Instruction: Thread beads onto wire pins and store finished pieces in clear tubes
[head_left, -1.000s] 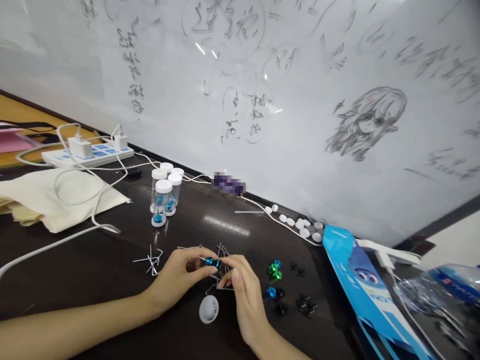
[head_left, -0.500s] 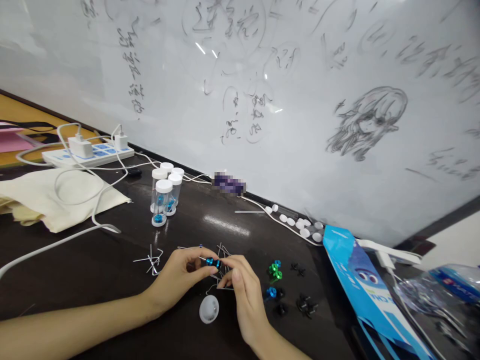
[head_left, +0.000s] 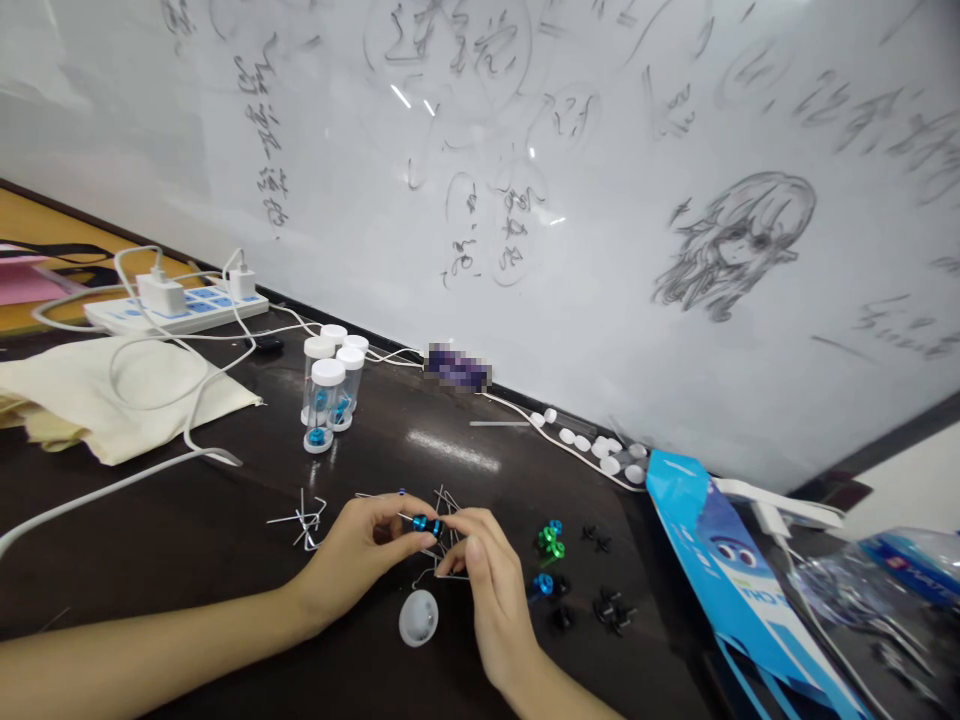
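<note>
Head view, looking down on a dark table [head_left: 187, 570] set against a whiteboard [head_left: 525, 200].

Centre, lower half: the left hand [head_left: 360, 555] and right hand [head_left: 487, 590] meet over the table. The left thumb and forefinger are closed in a pinch on a small blue part [head_left: 427, 524], which sits on a thin metal pin and is held just above the tabletop between the two hands. The right fingers are curled inward and the forefinger tip touches the right end of the blue part. Whether the right thumb grips anything cannot be told.

Just below the hands a white cap [head_left: 418, 617] lies open side up. To their left a few bent wires [head_left: 304, 520] lie loose, and more wires show behind the fingers.

Right of the hands: a green part [head_left: 550, 541], a loose blue piece [head_left: 541, 585] and several black pieces [head_left: 609, 608], all close together.

Centre left: four capped vials [head_left: 328, 395] stand upright in a cluster, with blue pieces inside.

Upper left: a power strip [head_left: 176, 308] with chargers plugged in, and a cream cloth [head_left: 97, 395] crossed by a white cable [head_left: 112, 485].

Along the whiteboard's foot, right of centre, lies a row of spare caps [head_left: 607, 455]. At lower right lies a blue bag [head_left: 731, 580].
</note>
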